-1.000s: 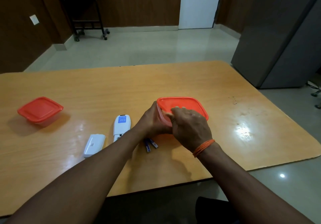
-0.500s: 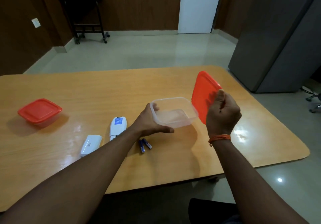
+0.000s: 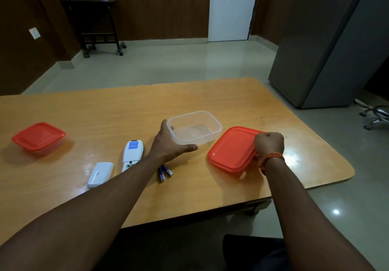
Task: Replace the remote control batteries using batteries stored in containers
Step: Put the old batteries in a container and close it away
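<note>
Clear tub (image 3: 194, 128) open on the table (image 3: 126, 110), nothing seen inside, left hand (image 3: 170, 144) spread against its near side, right hand (image 3: 268, 144) pinching its orange lid (image 3: 231, 148) at the table, second lidded tub (image 3: 39, 137) far left, two batteries (image 3: 165, 171) beside the remote (image 3: 133, 153).

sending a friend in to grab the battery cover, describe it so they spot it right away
On the wooden table, look left of the person's left forearm, between the closed red-lidded box and the two small batteries. The battery cover lies beside the longer white remote; it is the shorter, plain white piece with no blue label.
</note>
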